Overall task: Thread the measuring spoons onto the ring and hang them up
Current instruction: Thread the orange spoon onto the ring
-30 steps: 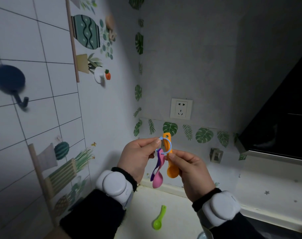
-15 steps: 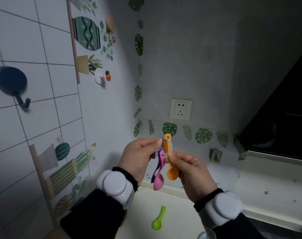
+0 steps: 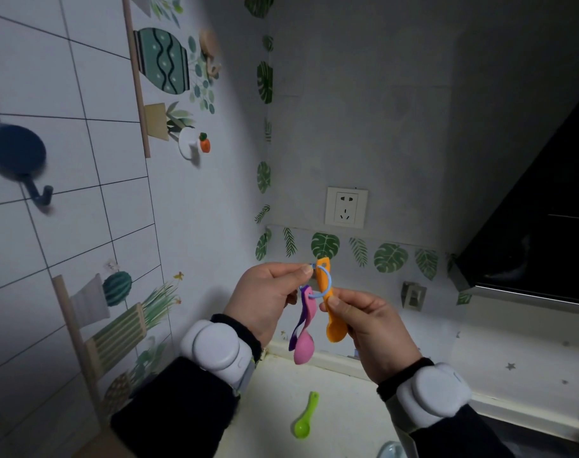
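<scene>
My left hand (image 3: 265,297) pinches the top of a thin light-blue ring (image 3: 326,281) between thumb and forefinger. A pink spoon (image 3: 305,338) and a purple spoon (image 3: 296,328) hang from the ring. My right hand (image 3: 369,328) grips an orange spoon (image 3: 331,312) upright by its handle, and the handle's top end lies against the ring; I cannot tell if the ring passes through its hole. A small green spoon (image 3: 305,421) lies loose on the white counter (image 3: 347,398) below both hands.
A dark blue wall hook (image 3: 20,161) sticks to the tiled wall at far left. A white hook with a carrot knob (image 3: 195,145) sits higher on the same wall. A wall socket (image 3: 346,206) is behind the hands; a dark range hood (image 3: 542,226) juts in at right.
Both hands and the spoons hold nearly the same pose. The orange spoon has shifted slightly lower against the ring.
</scene>
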Motion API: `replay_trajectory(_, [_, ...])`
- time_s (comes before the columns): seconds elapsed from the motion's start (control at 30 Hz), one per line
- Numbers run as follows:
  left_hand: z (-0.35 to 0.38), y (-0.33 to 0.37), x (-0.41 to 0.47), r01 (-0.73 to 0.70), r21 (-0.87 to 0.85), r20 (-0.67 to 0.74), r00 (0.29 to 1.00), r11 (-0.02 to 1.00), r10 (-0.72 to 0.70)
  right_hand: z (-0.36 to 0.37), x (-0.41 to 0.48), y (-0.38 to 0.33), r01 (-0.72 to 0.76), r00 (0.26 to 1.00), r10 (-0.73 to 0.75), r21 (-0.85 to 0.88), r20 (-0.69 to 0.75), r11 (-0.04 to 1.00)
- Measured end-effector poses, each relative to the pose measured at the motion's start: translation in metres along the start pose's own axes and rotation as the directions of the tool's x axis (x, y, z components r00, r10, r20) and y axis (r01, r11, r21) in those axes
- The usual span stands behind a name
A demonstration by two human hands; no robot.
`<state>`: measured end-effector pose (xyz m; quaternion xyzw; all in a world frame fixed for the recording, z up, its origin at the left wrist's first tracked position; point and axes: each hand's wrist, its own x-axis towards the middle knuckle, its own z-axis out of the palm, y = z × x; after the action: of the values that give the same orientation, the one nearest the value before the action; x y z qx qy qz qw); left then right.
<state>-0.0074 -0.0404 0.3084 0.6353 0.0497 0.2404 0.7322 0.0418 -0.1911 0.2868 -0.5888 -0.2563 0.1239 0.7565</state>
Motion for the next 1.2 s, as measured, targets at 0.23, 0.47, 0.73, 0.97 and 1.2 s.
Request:
replay_trajectory(0.23, [0.002, 0.0, 0.001, -0.005, 0.004, 0.005, 1.0, 1.0, 0.005, 0.0, 0.0, 0.003, 0.025, 0.999, -0.025, 0.006, -0.021, 1.0])
replay_trajectory(0.47, [-0.002, -0.006, 0.005, -0.005, -0.001, -0.037, 0.999, 1.0, 0.005, -0.001, 0.002, 0.009, 0.003, 0.999, -0.001, 0.037, -0.05, 0.999])
replay_trajectory(0.73, [-0.002, -0.009, 0.009, -0.024, -0.064, -0.084, 0.996, 0.998, 0.018, -0.003, 0.004, 0.017, -0.074, 0.988, 0.086, 0.096, -0.131, 0.993])
replay_trajectory(0.97, [-0.003, -0.018, 0.01, -0.004, -0.07, -0.117, 0.993, 0.998, -0.004, -0.009, 0.009, 0.027, -0.152, 0.973, 0.185, 0.221, -0.136, 0.963])
replay_trajectory(1.2, [-0.007, -0.033, 0.013, 0.019, -0.081, -0.118, 0.993, 0.997, -0.028, -0.013, 0.017, 0.045, -0.27, 0.939, 0.326, 0.354, -0.109, 0.896])
